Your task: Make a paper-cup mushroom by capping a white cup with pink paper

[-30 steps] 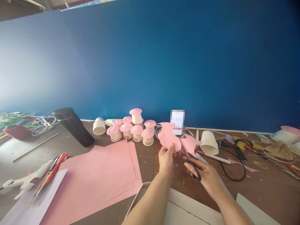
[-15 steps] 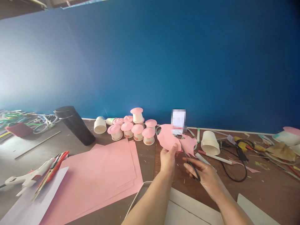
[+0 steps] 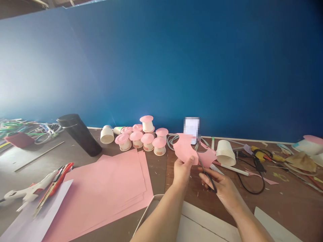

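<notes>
My left hand pinches the lower edge of a pink paper piece and holds it up above the wooden table. My right hand grips black scissors, whose blades run into the paper from below; a cut flap of pink hangs to the right of the blades. Both hands are closed on what they hold. Just beyond the paper stand several small white cups with pink caps.
A stack of pink sheets lies at left, with a glue gun and a red-handled tool beside it. A black cylinder leans at left. A white paper cup, pens, cables and tools crowd the right. A blue wall stands behind.
The pink paper has turned and shifted slightly right in my left hand, and the scissors have advanced further into it. Both hands stay in about the same place.
</notes>
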A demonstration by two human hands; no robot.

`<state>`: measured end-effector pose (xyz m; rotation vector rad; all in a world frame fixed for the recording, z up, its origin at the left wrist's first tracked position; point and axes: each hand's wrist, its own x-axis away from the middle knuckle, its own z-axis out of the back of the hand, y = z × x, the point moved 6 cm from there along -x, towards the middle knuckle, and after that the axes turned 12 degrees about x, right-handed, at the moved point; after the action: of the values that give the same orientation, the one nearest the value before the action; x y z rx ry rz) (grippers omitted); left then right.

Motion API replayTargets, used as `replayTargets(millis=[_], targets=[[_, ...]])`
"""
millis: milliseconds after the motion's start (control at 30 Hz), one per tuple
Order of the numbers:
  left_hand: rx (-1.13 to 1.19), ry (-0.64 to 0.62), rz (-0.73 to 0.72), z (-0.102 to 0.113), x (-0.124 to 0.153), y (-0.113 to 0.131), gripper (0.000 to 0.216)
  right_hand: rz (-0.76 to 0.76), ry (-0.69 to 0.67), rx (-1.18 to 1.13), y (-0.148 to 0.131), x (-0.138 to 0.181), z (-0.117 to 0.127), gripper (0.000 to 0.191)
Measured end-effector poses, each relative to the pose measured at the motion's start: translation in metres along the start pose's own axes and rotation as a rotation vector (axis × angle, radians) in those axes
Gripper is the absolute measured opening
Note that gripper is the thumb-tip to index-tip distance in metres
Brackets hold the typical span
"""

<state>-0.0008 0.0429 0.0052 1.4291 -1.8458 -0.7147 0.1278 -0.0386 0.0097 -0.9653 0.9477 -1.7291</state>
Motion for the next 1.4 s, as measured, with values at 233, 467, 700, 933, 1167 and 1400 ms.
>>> replayTargets(millis=[233,467,700,933,1167,1400], targets=[[0.018,0.015,0.003,0.0,0.0,0.001,0.032,0.004,0.017,0.008,-0.002,0.001,0.001,0.055],[0.043,-0.008,0.008,-0.001,0.001,0.002,0.029,-0.001,0.042,0.06,-0.004,0.001,0.001,0.057],[0.033,0.006,0.006,0.0,-0.002,0.001,0.031,-0.014,0.031,0.025,-0.01,0.005,0.001,0.056],[0.024,-0.003,-0.001,0.002,-0.004,-0.001,0.034,0.01,0.037,0.06,-0.015,0.008,0.001,0.053],[-0.001,0.041,-0.023,0.003,-0.003,0.007,0.036,0.025,0.039,0.083,-0.016,0.007,0.001,0.051],[0.002,0.045,-0.021,0.002,-0.001,0.011,0.033,0.003,0.035,0.078,-0.014,0.007,0.0,0.05]])
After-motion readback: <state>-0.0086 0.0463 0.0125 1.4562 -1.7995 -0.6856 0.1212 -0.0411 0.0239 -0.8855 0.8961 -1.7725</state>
